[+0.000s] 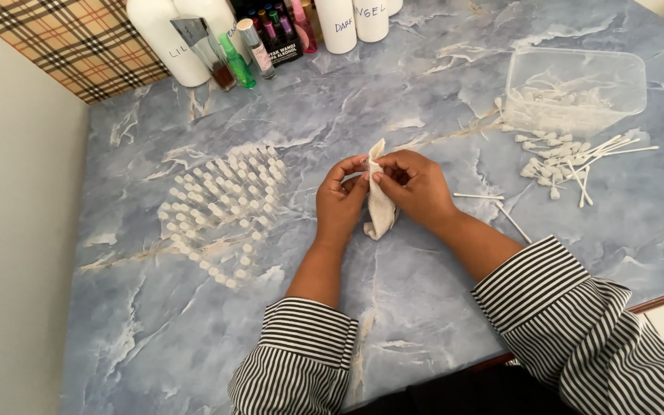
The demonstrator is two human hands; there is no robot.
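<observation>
You hold a small white cloth (pixel 380 206), crumpled and folded lengthwise, standing nearly upright over the blue marbled tabletop with its top edge pinched at your fingertips and its rounded lower end touching or nearly touching the surface.

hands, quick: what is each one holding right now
Left hand: fingers pinched shut on the white cloth.
Right hand: fingers pinched shut on the same cloth.

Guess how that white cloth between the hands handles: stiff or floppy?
Probably floppy: the white cloth droops and folds below the left hand and right hand pinching its top. Likely light, since fingertips alone hold it. Unlikely to roll or slip on the marble-patterned table.
</observation>
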